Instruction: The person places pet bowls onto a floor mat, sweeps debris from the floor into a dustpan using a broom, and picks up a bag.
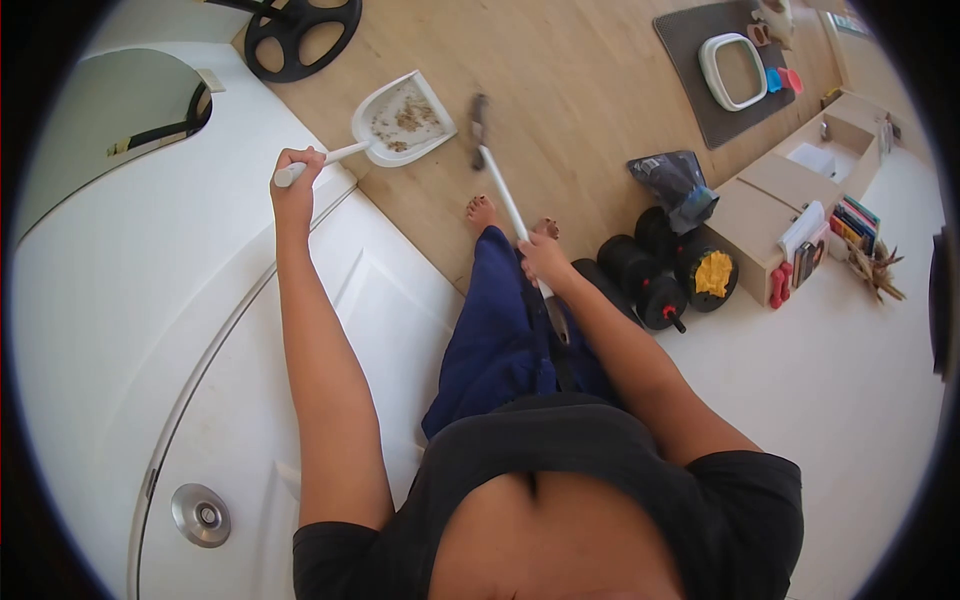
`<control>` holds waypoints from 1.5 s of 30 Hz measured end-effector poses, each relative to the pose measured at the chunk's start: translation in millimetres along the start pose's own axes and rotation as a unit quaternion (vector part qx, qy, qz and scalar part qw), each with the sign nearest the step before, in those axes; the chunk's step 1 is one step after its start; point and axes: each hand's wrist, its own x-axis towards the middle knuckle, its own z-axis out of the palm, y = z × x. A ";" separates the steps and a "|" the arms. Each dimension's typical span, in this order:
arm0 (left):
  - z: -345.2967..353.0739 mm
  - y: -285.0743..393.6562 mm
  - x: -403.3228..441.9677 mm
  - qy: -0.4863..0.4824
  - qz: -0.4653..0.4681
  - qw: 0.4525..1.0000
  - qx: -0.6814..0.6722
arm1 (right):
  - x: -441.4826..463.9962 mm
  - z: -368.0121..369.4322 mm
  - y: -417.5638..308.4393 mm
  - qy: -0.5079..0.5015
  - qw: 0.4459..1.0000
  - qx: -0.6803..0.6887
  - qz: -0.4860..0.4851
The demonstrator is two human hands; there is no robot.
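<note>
My left hand (297, 182) is closed around the handle of a white dustpan (437, 108), near the handle's end. Brownish debris (408, 118) lies scattered inside the pan, whose open edge faces right. My right hand (545, 257) grips the white handle of a broom (506, 190). The broom's dark head (479, 130) is blurred and stands a little to the right of the dustpan, apart from it. The lower end of the broom handle passes below my right hand, in front of my blue trousers.
A white door (250, 400) is on my left, with a black wheel-shaped base (300, 40) beyond it. Black dumbbells (635, 275), a dark plastic bag (678, 190) and a low wooden shelf (765, 215) stand right. Farther off, a litter tray (712, 75) rests on a grey mat (690, 70).
</note>
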 end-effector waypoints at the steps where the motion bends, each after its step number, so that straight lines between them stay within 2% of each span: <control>1: 0.3 -1.9 2.0 0.005 0.000 1.000 -0.001 | 9.4 5.8 -11.9 -0.026 0.998 -0.042 -0.029; 3: 1.0 -2.0 3.9 0.008 0.005 1.000 0.010 | 11.1 5.8 -25.2 -0.060 0.993 -0.086 -0.062; 5: -4.2 0.3 2.0 0.025 0.003 1.000 -0.001 | 1.7 -5.4 -32.5 -0.022 0.966 -0.234 -0.107; 9: -6.1 0.7 -13.7 0.069 -0.006 0.997 -0.028 | -30.7 -71.4 -59.7 0.083 0.957 -0.269 -0.073; 11: -4.8 0.5 -27.2 0.098 -0.019 0.994 -0.044 | -21.4 -106.0 -83.1 0.144 0.904 -0.382 -0.128; 13: -3.9 -12.2 -36.3 0.140 -0.025 0.989 -0.042 | 52.0 -157.4 -82.0 0.206 0.848 -0.437 -0.216; 14: 1.1 -14.5 -40.6 0.148 -0.024 0.988 -0.044 | 73.7 -164.3 -103.2 0.202 0.846 -0.441 -0.222; 16: 9.7 -15.3 -50.3 0.184 -0.034 0.981 -0.045 | 103.7 -171.7 -141.1 0.145 0.913 -0.357 -0.134; 19: 12.9 -28.0 -50.1 0.235 -0.075 0.965 -0.084 | 79.4 -121.8 -156.3 0.130 0.927 -0.315 -0.156; 22: 29.2 -25.8 -51.8 0.307 -0.118 0.932 -0.150 | 85.1 -94.9 -123.0 0.056 0.841 -0.490 -0.222; 23: 34.0 -24.0 -51.6 0.350 -0.141 0.906 -0.195 | 72.9 -88.7 -130.4 0.014 0.865 -0.459 -0.201; 24: 38.2 -27.0 -49.1 0.353 -0.136 0.904 -0.201 | 59.8 -91.8 -148.8 -0.051 0.875 -0.447 -0.180; 25: 42.5 -33.2 -44.6 0.397 -0.218 0.869 -0.198 | 46.3 -96.8 -169.8 -0.115 0.880 -0.433 -0.158; 26: 50.1 -38.4 -41.3 0.436 -0.300 0.826 -0.193 | 33.4 -105.9 -184.7 -0.114 0.878 -0.436 -0.163; 27: 60.7 -41.8 -40.1 0.438 -0.300 0.825 -0.196 | 20.6 -116.6 -196.4 -0.109 0.868 -0.444 -0.195; 29: 84.3 -44.5 -38.7 0.380 -0.415 0.735 -0.379 | 24.7 -146.1 -213.7 -0.075 0.826 -0.482 -0.282; 31: 117.4 -41.7 -37.8 0.278 -0.398 0.783 -0.389 | 35.1 -187.1 -236.0 -0.002 0.869 -0.424 -0.256; 32: 132.1 -35.4 -31.3 0.281 -0.396 0.781 -0.393 | 46.1 -200.5 -259.8 0.042 0.876 -0.432 -0.211; 33: 145.8 -29.4 -22.9 0.242 -0.376 0.813 -0.374 | 56.9 -213.8 -284.0 0.086 0.880 -0.437 -0.164; 34: 157.9 -22.7 -12.2 0.200 -0.354 0.842 -0.353 | 88.1 -232.6 -298.5 0.130 0.869 -0.432 -0.205; 35: 166.4 -16.0 -1.7 0.202 -0.353 0.841 -0.356 | 119.0 -249.5 -317.8 0.173 0.854 -0.426 -0.245; 37: 178.0 0.6 15.8 0.150 -0.304 0.862 -0.378 | 157.8 -265.5 -371.4 0.220 0.847 -0.433 -0.217; 38: 184.6 8.1 28.0 0.151 -0.297 0.861 -0.385 | 169.0 -266.1 -393.3 0.221 0.843 -0.435 -0.225; 40: 190.9 22.0 49.7 0.120 -0.279 0.876 -0.375 | 189.6 -260.4 -430.1 0.237 0.828 -0.481 -0.164; 41: 192.9 24.5 63.1 0.107 -0.266 0.888 -0.360 | 216.1 -258.7 -431.1 0.237 0.828 -0.480 -0.170; 42: 194.6 32.0 76.4 0.109 -0.262 0.888 -0.361 | 256.6 -257.6 -417.1 0.214 0.776 -0.551 -0.219; 44: 202.2 52.0 99.5 0.100 -0.258 0.889 -0.364 | 209.2 -201.5 -416.1 0.223 0.845 -0.443 -0.200; 45: 206.8 65.1 111.5 0.088 -0.254 0.898 -0.349 | 218.1 -181.3 -392.0 0.230 0.845 -0.419 -0.240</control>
